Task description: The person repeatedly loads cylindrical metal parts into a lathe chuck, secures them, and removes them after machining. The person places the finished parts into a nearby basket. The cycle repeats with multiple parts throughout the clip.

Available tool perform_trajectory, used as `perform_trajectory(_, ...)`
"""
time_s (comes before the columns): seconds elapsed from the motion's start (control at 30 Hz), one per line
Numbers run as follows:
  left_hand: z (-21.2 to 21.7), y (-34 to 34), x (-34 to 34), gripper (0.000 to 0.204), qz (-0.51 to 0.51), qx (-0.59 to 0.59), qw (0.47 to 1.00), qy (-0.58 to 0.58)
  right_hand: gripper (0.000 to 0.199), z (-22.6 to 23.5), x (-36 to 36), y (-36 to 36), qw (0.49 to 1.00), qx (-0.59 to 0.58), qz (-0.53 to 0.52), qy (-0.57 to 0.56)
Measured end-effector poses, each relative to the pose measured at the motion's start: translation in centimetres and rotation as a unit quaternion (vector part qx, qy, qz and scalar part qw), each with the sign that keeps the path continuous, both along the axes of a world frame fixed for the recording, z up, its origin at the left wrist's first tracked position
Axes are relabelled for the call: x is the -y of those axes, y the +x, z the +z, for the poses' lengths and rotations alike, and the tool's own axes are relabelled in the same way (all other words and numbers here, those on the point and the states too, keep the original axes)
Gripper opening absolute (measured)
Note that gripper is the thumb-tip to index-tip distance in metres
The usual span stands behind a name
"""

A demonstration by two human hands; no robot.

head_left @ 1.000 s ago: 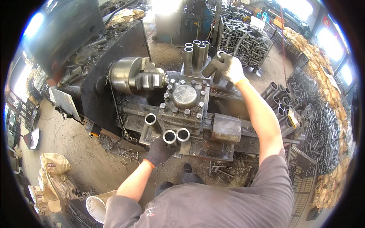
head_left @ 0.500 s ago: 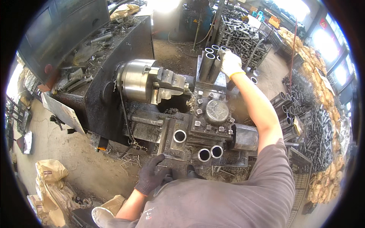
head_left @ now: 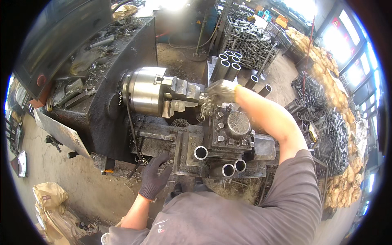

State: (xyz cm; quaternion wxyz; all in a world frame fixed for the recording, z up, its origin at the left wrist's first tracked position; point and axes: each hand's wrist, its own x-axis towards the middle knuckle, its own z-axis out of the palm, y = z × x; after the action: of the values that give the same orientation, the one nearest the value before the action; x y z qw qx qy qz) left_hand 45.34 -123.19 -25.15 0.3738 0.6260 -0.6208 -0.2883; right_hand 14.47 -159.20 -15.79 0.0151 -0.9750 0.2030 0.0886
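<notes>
My left hand [head_left: 154, 175], in a dark knit glove, is held in front of the lathe carriage [head_left: 181, 157]. Its fingers are apart and hold nothing. Reaching across the machine, my right hand [head_left: 220, 94] wears a light, soiled glove. It is between the tool post [head_left: 236, 124] and the jaws of the steel chuck [head_left: 145, 92], over curly metal chips [head_left: 204, 105]. Motion smears its fingers, so whether it grips any chips is unclear. A bundle of steel tubes [head_left: 222, 69] stands upright behind the tool post.
One short tube [head_left: 200, 153] stands on the carriage, with two tubes [head_left: 233, 168] close together to its right. Behind is a crate of metal parts [head_left: 247, 41]. More tubes [head_left: 300, 110] and heaped parts [head_left: 337, 143] lie at right. Paper sacks [head_left: 51, 200] are at lower left.
My right hand has left the standing tubes and come nearer, to the chips beside the chuck jaws. The left hand has moved off the carriage edge, leftward and away from me. The view has shifted slightly.
</notes>
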Motion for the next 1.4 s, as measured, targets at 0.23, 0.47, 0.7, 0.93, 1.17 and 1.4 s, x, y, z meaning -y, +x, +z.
perform_trajectory(0.23,-0.9,0.8,3.3,0.047,0.0,0.067,0.997,-0.029,0.028,8.4,-1.2,3.6,0.743,0.596,-0.078,-0.293)
perform_trajectory(0.47,3.1,-4.2,15.6,0.073,-0.024,0.315,0.884,-0.345,0.029,0.0,2.2,2.9,0.934,-0.066,-0.252,0.242)
perform_trajectory(0.7,0.6,-10.7,27.1,0.062,-0.022,0.389,0.835,-0.388,0.016,-8.1,7.0,-0.4,0.997,-0.019,0.017,0.078)
perform_trajectory(0.93,-0.6,-10.8,27.4,0.044,0.009,0.41,0.82,-0.4,0.031,-9.5,10.2,-2.0,0.954,-0.068,0.045,0.287)
perform_trajectory(1.17,0.9,-10.5,27.0,0.03,0.0,0.393,0.826,-0.405,0.043,-5.4,3.2,-11.8,0.916,-0.138,-0.266,0.265)
perform_trajectory(1.4,3.9,-3.7,11.7,0.023,-0.166,0.105,0.962,0.191,0.053,-9.5,-2.2,-15.9,0.953,0.064,-0.295,0.037)
